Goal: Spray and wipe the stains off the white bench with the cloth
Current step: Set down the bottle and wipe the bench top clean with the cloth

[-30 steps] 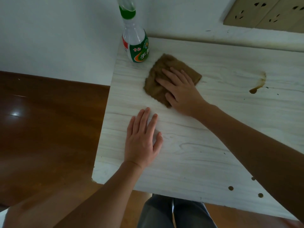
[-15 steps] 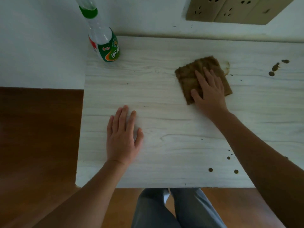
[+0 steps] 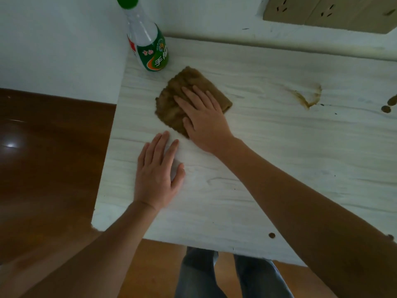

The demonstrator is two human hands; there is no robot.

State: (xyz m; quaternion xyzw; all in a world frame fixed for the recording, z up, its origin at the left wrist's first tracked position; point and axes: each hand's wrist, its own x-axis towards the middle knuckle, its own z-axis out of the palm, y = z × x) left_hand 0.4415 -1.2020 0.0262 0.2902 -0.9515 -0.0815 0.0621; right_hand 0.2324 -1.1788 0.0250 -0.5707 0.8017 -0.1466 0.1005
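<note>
A white wood-grain bench (image 3: 290, 164) fills the middle of the head view. My right hand (image 3: 204, 117) lies flat, fingers straight, pressing a brown cloth (image 3: 174, 97) onto the bench near its left end. My left hand (image 3: 158, 173) rests flat on the bare bench just in front of the cloth, holding nothing. A clear spray bottle (image 3: 150, 46) with a green label stands at the back left corner, close to the cloth. A smeared brown stain (image 3: 309, 97) marks the bench to the right, and dark spots (image 3: 386, 107) sit at the right edge.
Small dark spots (image 3: 272, 235) dot the bench near its front edge. A beige socket panel (image 3: 326, 11) is on the white wall behind. Dark wooden floor (image 3: 47, 160) lies to the left, and a person's trousered legs (image 3: 197, 276) show below the bench.
My right hand slid the cloth right over the stain, then back left beside the bottle, leaving the stain smeared thinner. My left hand stayed flat on the bench.
</note>
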